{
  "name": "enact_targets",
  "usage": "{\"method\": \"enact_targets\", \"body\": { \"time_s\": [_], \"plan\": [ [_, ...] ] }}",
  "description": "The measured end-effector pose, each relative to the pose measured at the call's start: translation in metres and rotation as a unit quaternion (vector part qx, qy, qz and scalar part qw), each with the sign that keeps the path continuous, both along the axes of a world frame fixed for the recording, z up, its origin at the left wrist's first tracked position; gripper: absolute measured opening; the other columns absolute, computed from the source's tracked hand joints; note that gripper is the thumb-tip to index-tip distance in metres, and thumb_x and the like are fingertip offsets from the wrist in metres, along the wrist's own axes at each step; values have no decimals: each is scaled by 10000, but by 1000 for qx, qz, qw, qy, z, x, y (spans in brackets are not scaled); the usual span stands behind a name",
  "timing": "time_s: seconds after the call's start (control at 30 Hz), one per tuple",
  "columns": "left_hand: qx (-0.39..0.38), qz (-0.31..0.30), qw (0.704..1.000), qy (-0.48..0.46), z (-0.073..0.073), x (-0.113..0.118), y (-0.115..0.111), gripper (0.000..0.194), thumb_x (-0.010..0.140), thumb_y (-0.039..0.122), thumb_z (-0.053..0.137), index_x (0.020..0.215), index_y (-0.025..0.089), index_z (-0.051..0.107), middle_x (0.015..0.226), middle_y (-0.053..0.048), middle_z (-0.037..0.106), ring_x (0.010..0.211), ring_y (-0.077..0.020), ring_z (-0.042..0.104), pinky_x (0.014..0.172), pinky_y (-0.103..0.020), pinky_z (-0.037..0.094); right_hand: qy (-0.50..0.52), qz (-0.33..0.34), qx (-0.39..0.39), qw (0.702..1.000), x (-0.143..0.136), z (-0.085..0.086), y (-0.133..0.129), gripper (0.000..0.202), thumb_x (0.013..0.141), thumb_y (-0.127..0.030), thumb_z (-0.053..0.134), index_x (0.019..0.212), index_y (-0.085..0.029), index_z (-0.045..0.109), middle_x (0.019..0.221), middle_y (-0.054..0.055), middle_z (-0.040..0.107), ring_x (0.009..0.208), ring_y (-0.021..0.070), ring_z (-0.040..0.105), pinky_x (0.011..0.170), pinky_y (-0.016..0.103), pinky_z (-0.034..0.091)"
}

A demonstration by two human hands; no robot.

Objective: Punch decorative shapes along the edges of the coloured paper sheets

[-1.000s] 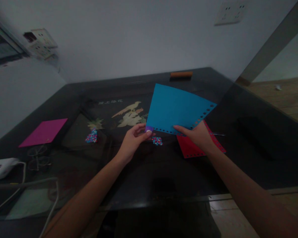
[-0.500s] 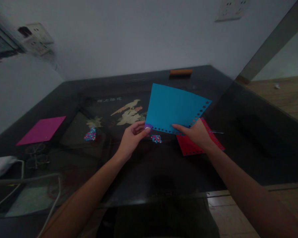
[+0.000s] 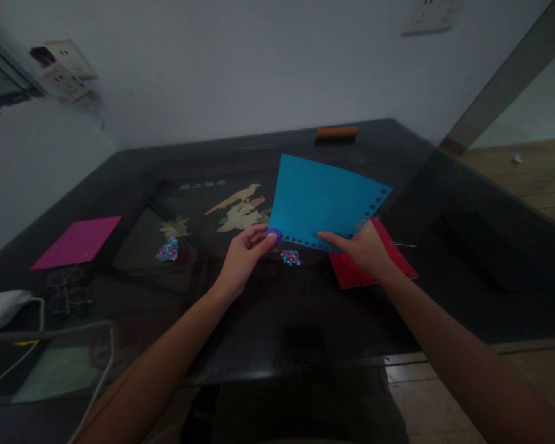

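A blue sheet of paper point(image 3: 324, 194) is held up above the dark table, with small punched shapes along its lower and right edges. My left hand point(image 3: 247, 253) is closed on a small purple paper punch point(image 3: 274, 235) at the sheet's lower left corner, thumb on top. My right hand point(image 3: 363, 246) grips the lower right part of the sheet, thumb in front and fingers hidden behind. Beneath that hand lies a red sheet point(image 3: 351, 271), also punched along its edges. Just below the blue sheet sits a small pile of coloured paper bits point(image 3: 290, 257).
A pink sheet point(image 3: 81, 242) lies at the left, with eyeglasses point(image 3: 69, 290) and a white device with a cable point(image 3: 4, 308) nearer. Another heap of paper bits point(image 3: 168, 248) is left of centre. An orange-brown roll point(image 3: 337, 132) rests by the wall.
The blue sheet and the purple punch have shifted very slightly left. Both hands keep their grip.
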State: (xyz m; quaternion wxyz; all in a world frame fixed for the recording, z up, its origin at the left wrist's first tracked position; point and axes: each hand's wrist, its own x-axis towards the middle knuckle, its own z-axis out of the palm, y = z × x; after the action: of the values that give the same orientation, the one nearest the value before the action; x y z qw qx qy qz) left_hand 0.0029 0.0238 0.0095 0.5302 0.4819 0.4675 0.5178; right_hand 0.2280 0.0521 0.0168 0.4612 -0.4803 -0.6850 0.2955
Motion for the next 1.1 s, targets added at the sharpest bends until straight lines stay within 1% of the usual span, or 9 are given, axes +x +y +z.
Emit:
{"method": "enact_targets", "body": {
  "time_s": [0.2,0.37,0.5,0.7,0.93,1.1],
  "plan": [
    [-11,1,1000,-26,-2,-1,1,319,716,330,725,981,168,652,926,-45,714,843,-181,658,800,-326,537,2,-2,-1,1000,0,-2,1,544,688,-411,715,1162,-186,573,1015,115,689,1032,321,612,977,498,438],
    [-18,2,999,-43,-1,0,1,279,727,330,715,954,178,661,912,-33,715,810,-153,658,829,-320,523,9,-1,-8,1000,-1,0,-1,538,683,-386,720,1163,-192,573,1007,112,694,1000,304,630,965,474,457],
    [-21,4,998,-65,0,1,1,252,729,317,715,929,174,660,900,-25,712,814,-145,651,820,-308,526,11,5,-6,1000,-1,0,-1,519,691,-376,714,1158,-196,578,967,96,706,977,297,642,963,473,458],
    [-31,6,996,-81,-1,1,1,265,717,305,726,933,164,667,913,-32,709,808,-138,644,777,-283,533,2,12,3,1000,0,-1,0,511,700,-378,706,1158,-190,579,980,103,702,993,299,635,972,475,449],
    [-40,-2,997,-69,-4,-1,3,287,700,322,740,947,185,688,938,-40,718,848,-157,645,751,-269,525,2,15,-1,1000,0,0,0,506,704,-387,704,1154,-188,582,977,103,704,989,299,637,958,476,461],
    [-35,-3,998,-51,-7,-3,3,306,701,322,739,970,187,685,969,-49,716,882,-174,647,758,-279,525,-2,11,6,1000,0,-1,0,510,699,-388,707,1154,-193,584,986,101,706,1009,293,632,991,470,433]
  ]
}}
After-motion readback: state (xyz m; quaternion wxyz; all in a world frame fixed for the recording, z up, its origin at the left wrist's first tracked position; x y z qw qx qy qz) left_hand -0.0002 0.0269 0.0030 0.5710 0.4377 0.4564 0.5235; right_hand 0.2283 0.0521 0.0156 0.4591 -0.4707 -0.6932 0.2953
